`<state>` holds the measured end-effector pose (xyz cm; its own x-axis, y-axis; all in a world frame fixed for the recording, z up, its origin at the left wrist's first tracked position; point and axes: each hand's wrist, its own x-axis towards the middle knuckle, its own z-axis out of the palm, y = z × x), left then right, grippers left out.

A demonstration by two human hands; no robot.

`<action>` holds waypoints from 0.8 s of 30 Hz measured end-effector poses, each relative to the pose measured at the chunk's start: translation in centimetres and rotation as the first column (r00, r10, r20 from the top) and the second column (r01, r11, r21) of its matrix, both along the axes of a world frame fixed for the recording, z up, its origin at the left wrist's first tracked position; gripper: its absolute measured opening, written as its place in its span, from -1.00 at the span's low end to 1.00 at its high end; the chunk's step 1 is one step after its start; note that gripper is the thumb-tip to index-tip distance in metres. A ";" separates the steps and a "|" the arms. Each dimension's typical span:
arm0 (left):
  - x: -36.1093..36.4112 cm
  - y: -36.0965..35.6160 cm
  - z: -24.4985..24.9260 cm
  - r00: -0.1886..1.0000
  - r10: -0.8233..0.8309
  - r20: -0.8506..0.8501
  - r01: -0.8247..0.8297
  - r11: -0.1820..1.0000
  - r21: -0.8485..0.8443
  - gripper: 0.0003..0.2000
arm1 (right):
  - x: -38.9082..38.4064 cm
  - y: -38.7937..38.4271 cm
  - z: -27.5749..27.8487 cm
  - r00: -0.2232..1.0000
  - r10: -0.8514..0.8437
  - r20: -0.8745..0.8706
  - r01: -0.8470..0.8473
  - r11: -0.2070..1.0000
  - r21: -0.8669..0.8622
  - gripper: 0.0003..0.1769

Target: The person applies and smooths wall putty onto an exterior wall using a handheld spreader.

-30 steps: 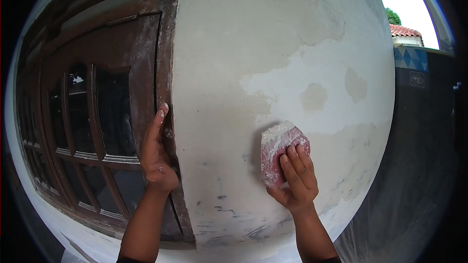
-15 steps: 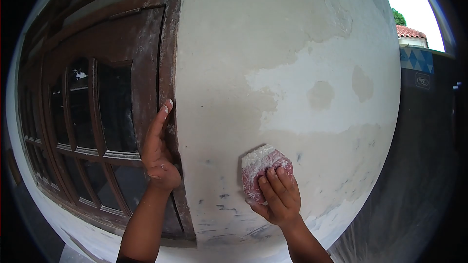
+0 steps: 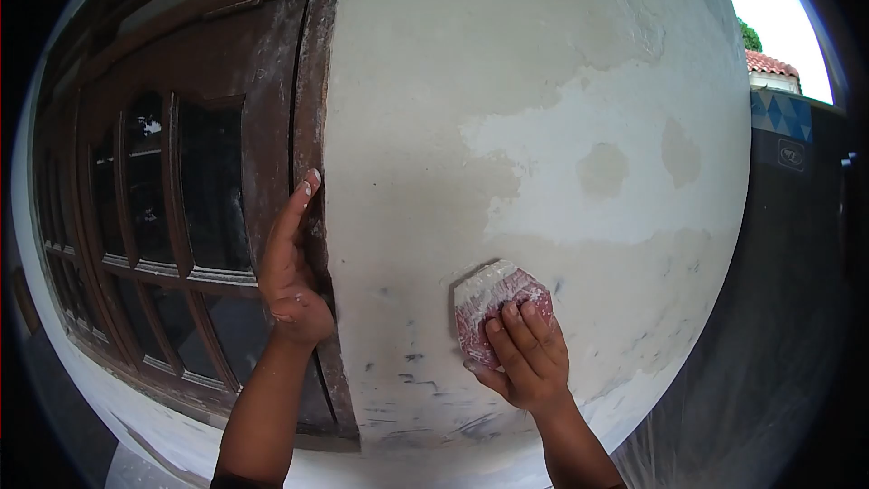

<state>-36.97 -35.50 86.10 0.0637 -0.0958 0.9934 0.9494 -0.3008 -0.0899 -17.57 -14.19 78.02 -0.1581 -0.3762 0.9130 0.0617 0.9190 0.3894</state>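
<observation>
My right hand (image 3: 532, 355) presses a reddish, many-sided pad (image 3: 484, 324) flat to the plastered wall (image 3: 407, 217), fingers laid over its face. White plaster is smeared across the pad's upper part; its exact kind is hard to make out. On the left, my left hand (image 3: 294, 276) rests along the brown wooden window frame (image 3: 312, 109), seen edge-on. Its fingers are stretched upward, holding nothing, with white smudges on the fingertips and near the wrist. Dark streaks mark the wall below the pad, and damp-looking beige patches (image 3: 602, 170) show higher up.
Glass panes (image 3: 213, 186) in brown wooden bars fill the left side. At the right, beyond the wall's edge, stands a dark panel (image 3: 787, 244) with a blue patterned strip (image 3: 780, 116). A tiled roof (image 3: 769, 63) shows behind it.
The view has shifted slightly. The pad under my right hand has slid a little to the right across the wall. My left hand stays against the window frame.
</observation>
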 end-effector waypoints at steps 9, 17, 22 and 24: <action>0.0 0.1 0.0 1.000 -0.016 -0.001 0.016 1.000 0.008 0.17 | 0.4 1.2 -0.2 0.998 -0.023 0.054 0.021 0.999 0.032 -0.50; -0.2 0.0 0.1 0.999 -0.030 -0.022 0.030 1.000 -0.007 0.18 | -0.8 1.2 2.0 0.998 0.018 0.052 -0.021 0.998 0.062 -0.47; 0.0 0.1 0.0 0.999 -0.037 -0.012 0.037 0.999 0.013 0.16 | 0.7 1.8 -0.4 0.999 -0.013 0.045 0.011 0.999 0.046 -0.49; 0.0 0.0 0.1 0.999 -0.031 -0.012 0.031 0.999 0.007 0.16 | 0.5 1.9 -0.5 1.000 0.004 0.027 -0.005 1.000 0.029 -0.49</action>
<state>-36.93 -35.54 86.15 0.0728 -0.1049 0.9918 0.9384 -0.3295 -0.1037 -17.06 -12.30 77.56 -0.1806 -0.4028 0.8973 0.0470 0.9077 0.4169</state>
